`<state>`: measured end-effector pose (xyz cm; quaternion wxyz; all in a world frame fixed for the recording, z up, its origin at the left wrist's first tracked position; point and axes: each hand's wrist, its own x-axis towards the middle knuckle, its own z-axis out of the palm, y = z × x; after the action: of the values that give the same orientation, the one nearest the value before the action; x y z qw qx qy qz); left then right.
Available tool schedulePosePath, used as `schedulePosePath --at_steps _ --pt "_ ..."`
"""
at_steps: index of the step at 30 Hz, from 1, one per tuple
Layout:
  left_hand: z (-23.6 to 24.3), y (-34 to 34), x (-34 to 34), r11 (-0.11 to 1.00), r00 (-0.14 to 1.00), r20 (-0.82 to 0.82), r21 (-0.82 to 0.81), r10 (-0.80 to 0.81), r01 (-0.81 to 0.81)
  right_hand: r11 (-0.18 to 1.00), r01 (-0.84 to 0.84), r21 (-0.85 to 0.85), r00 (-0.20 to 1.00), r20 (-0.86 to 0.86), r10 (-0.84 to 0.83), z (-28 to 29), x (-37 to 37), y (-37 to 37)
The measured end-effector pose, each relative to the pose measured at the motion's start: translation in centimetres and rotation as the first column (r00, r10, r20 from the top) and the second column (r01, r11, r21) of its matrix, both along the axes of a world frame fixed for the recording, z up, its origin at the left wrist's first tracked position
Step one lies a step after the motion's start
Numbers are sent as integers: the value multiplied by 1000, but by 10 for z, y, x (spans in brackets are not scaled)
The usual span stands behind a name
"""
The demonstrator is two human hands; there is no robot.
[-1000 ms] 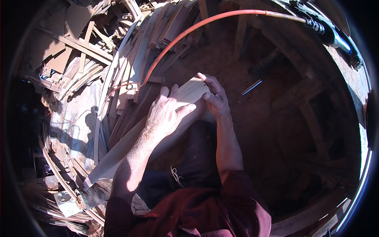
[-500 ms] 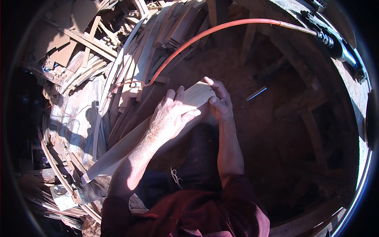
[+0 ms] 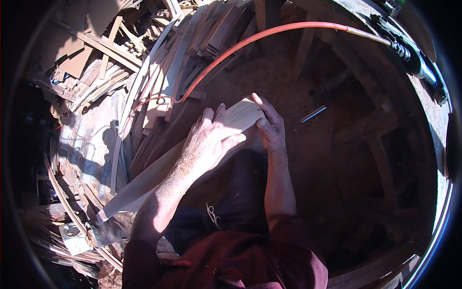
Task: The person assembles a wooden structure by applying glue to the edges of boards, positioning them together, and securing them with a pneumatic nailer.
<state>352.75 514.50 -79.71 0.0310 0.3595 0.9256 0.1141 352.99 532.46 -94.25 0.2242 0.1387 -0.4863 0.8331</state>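
Note:
A long pale wooden board (image 3: 239, 117) slants across in front of me, from the lower left up to the middle. My left hand (image 3: 206, 140) lies over its upper part, fingers across the far edge and thumb along the near side. At the upper end, my right hand (image 3: 271, 126) grips the board between thumb and fingers. Sawdust coats my left forearm. The lower end of the board rests near or over the clutter at the left; the left arm hides part of it.
Stacked wooden strips (image 3: 159, 91) and scrap wood (image 3: 96, 58) fill the upper left. An orange hose (image 3: 269, 32) arches overhead toward a metal-fitted tool (image 3: 418, 67) on a bench edge at right. A short metal tube (image 3: 313, 114) lies on the dirt floor (image 3: 308, 149).
The lower end of the board has shifted slightly left. Both hands keep their hold on the board almost unchanged.

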Motion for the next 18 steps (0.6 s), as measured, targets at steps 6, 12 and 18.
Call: schedulePosePath --at_steps 6,12,18 --pt "-1 1 -2 1000 1000 -20 27 -16 17 999 9 -37 999 -48 -11 0 2 -3" --pt "-8 10 -18 969 964 228 175 134 -175 998 -58 -39 997 -54 56 -3 1 -4" --pt "-12 22 -24 959 965 238 230 111 -167 992 -92 -91 992 -90 84 -5 0 -1"
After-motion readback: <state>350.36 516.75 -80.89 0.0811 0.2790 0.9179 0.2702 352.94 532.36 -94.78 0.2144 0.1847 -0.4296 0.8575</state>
